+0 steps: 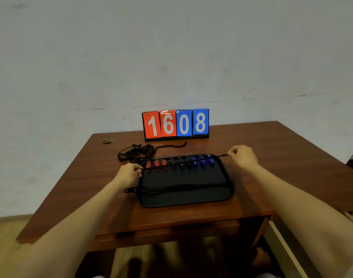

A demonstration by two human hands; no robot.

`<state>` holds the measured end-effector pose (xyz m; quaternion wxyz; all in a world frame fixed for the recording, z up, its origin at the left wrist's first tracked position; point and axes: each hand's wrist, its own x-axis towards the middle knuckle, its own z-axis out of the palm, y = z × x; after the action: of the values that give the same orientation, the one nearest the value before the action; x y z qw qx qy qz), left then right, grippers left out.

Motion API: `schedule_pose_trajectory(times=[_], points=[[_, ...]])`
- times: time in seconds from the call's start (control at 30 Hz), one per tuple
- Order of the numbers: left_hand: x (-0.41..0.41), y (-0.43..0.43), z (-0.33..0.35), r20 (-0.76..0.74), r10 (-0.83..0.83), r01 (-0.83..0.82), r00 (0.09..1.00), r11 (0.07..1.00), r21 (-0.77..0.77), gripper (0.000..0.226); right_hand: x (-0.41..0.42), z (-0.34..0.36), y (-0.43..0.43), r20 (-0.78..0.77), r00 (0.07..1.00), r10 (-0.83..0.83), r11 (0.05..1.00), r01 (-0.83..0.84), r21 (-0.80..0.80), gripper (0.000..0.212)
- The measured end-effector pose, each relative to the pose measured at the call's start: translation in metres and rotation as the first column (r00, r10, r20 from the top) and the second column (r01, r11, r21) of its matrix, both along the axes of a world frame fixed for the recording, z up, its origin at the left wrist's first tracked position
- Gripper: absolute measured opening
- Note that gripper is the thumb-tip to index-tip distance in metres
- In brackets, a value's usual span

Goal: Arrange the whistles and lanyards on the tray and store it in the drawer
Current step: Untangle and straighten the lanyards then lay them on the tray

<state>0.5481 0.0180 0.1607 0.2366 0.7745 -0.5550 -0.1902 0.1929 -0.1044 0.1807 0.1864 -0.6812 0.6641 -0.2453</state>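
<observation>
Forearms fill the near frame in the head view, both reaching over the desk front edge to the tray, which sits about mid-desk, near rim close to that edge. Left hand pinches one end of a black lanyard at the tray's left rim; right hand pinches the other end just past the far-right corner, so both are clenched on the cord, which is pulled straight across the whistles. Whistles stand in one row along the far rim: red left, black middle, blue right. Another cord already lies straight across the tray's middle. Spare lanyards sit in a tangle just behind the far-left corner. Scoreboard stands at the back, near the wall. My read: step is laying this cord flat. Keep it taut, bring it toward the bare mat in front of the row, lower both ends together, and don't drag it over the whistles or they'll tip. Room: plenty of bare desk right of the tray, less on the left, tangle crowds the far-left corner. Drawer front under the near edge looks closed, hard to tell.
</observation>
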Motion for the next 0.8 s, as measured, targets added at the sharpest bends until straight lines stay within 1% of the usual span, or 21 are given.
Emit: schedule_pose_trajectory(times=[0.07,0.13,0.23,0.37,0.47,0.53,0.6,0.7,0.8], points=[[-0.001,0.001,-0.015,-0.031,0.044,-0.044,0.999,0.999,0.014,0.018,-0.005,-0.021,0.005,-0.014,1.000,-0.018,0.999,0.019,0.045,0.023],[-0.002,0.001,-0.025,-0.034,0.104,-0.103,0.994,0.995,0.008,0.004,-0.008,-0.037,0.010,-0.035,0.999,-0.021,0.997,0.024,0.070,0.023],[-0.003,0.002,-0.035,0.048,0.145,-0.145,0.988,0.989,-0.007,0.009,-0.012,-0.054,0.014,-0.048,0.998,-0.030,0.994,0.035,0.105,0.026],[-0.005,0.004,-0.044,0.092,0.176,-0.176,0.980,0.984,-0.007,0.009,-0.014,-0.066,0.014,-0.057,0.998,0.004,0.993,0.003,0.119,0.025],[-0.008,0.005,-0.047,0.104,0.176,-0.175,0.979,0.984,-0.010,0.009,-0.015,-0.070,0.017,-0.147,0.989,0.022,0.995,-0.007,0.097,0.024],[-0.008,0.004,-0.049,0.099,0.171,-0.171,0.980,0.985,-0.016,0.009,-0.017,-0.073,0.017,-0.174,0.984,0.034,0.995,-0.018,0.095,0.021],[-0.008,0.003,-0.051,0.115,0.160,-0.159,0.980,0.987,-0.018,0.008,-0.018,-0.076,0.018,-0.164,0.986,0.037,0.995,-0.022,0.094,0.020],[-0.007,0.004,-0.055,0.179,0.165,-0.165,0.970,0.986,-0.013,0.008,-0.020,-0.078,0.018,-0.139,0.988,0.062,0.995,-0.050,0.089,0.017],[-0.008,0.004,-0.058,0.278,0.179,-0.191,0.944,0.981,0.017,0.017,-0.022,-0.077,0.019,-0.146,0.986,0.087,0.994,-0.076,0.080,0.016]])
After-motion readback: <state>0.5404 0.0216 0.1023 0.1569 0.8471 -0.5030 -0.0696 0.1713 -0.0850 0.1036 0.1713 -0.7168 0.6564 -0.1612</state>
